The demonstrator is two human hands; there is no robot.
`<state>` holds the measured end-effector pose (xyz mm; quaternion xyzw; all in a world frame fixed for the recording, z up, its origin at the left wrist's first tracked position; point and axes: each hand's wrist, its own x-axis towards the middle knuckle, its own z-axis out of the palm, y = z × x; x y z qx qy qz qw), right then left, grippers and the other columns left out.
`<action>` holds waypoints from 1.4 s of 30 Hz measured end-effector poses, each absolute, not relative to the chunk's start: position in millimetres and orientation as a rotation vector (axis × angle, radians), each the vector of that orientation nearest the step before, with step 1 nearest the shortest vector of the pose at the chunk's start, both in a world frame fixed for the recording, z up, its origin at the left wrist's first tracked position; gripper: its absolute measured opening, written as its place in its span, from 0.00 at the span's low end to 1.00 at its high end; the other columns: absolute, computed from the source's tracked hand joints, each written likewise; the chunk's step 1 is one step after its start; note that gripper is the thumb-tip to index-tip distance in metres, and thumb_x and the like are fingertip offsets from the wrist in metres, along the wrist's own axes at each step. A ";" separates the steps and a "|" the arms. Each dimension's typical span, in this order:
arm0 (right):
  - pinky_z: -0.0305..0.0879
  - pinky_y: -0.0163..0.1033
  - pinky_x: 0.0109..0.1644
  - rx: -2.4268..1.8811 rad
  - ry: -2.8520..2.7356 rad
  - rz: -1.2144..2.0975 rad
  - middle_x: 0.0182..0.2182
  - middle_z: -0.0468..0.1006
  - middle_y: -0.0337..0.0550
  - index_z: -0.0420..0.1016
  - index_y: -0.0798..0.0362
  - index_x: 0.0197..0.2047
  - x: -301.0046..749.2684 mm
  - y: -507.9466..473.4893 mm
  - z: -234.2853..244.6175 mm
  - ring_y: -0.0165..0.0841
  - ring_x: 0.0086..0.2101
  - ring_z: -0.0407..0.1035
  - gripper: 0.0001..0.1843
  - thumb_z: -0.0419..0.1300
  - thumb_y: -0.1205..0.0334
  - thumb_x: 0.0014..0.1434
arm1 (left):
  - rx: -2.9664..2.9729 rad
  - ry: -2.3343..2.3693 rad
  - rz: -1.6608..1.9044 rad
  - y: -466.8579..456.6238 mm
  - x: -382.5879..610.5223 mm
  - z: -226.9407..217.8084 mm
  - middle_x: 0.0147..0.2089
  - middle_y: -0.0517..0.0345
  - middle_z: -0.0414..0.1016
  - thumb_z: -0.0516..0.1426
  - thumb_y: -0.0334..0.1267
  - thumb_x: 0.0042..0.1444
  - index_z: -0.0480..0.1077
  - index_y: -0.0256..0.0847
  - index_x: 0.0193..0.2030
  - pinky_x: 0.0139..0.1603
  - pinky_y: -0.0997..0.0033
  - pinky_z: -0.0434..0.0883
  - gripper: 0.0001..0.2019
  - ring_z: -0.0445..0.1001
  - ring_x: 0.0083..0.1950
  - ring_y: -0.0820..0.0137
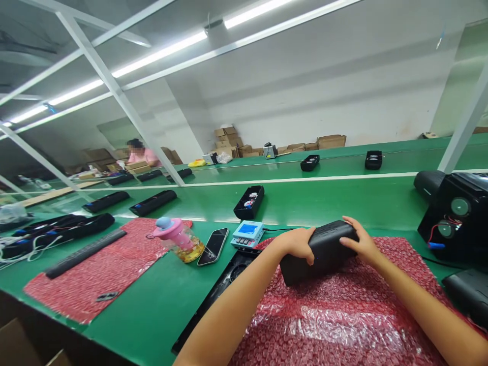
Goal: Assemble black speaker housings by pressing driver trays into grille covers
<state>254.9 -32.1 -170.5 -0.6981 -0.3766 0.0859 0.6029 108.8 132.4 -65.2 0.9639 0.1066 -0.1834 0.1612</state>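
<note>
A black box-shaped speaker housing [320, 256] is tilted over the red bubble wrap [328, 325] in front of me. My left hand [299, 244] grips its left end, fingers closed over the top edge. At the other end, my right hand [360, 241] has its thumb on the near face and fingers over the far top edge. Beneath my left forearm lies a long black panel [213, 300] with a round speaker part in it. Just behind it stands a light-blue tester [247, 234] with a screen and a cable.
A phone [213, 246] and a pink-lidded bottle [179, 239] stand left of the tester. Black housings with wires [453, 218] crowd the right side. An open housing [249, 202] sits on the green bench beyond. A person in pink [143, 152] is far left.
</note>
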 end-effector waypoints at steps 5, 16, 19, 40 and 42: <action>0.51 0.50 0.60 -1.756 -0.965 0.209 0.55 0.61 0.49 0.62 0.48 0.58 237.9 -30.7 -160.5 0.44 0.55 0.57 0.44 0.68 0.50 0.36 | 2.687 0.243 -0.524 144.6 116.3 -68.1 0.61 0.53 0.63 0.64 0.49 0.36 0.52 0.43 0.63 0.54 0.68 0.66 0.46 0.68 0.56 0.60; 0.57 0.50 0.57 -1.880 -0.809 0.143 0.49 0.62 0.46 0.62 0.48 0.52 221.2 -23.8 -156.8 0.43 0.50 0.60 0.37 0.65 0.61 0.35 | 2.692 0.264 -0.502 133.4 110.9 -67.6 0.62 0.47 0.62 0.63 0.49 0.38 0.47 0.41 0.65 0.56 0.61 0.64 0.48 0.66 0.57 0.56; 0.57 0.49 0.56 -1.874 -0.819 0.148 0.49 0.62 0.45 0.62 0.48 0.51 221.9 -24.0 -156.4 0.43 0.50 0.60 0.37 0.65 0.61 0.35 | 2.700 0.277 -0.492 133.6 110.8 -68.9 0.62 0.47 0.62 0.63 0.51 0.39 0.47 0.41 0.65 0.55 0.61 0.65 0.48 0.66 0.57 0.56; 0.59 0.50 0.55 -1.861 -0.811 0.174 0.48 0.62 0.46 0.61 0.47 0.51 223.6 -25.3 -158.1 0.46 0.51 0.60 0.38 0.66 0.60 0.34 | 2.764 0.344 -0.413 125.9 107.6 -70.6 0.58 0.53 0.66 0.61 0.53 0.41 0.51 0.47 0.63 0.50 0.65 0.67 0.42 0.70 0.53 0.57; 0.59 0.50 0.54 -1.860 -0.811 0.176 0.48 0.62 0.46 0.61 0.47 0.51 223.6 -25.6 -157.6 0.46 0.51 0.60 0.38 0.66 0.60 0.35 | 2.767 0.347 -0.424 125.8 108.1 -69.7 0.58 0.53 0.67 0.61 0.53 0.41 0.51 0.47 0.63 0.50 0.65 0.67 0.42 0.70 0.53 0.57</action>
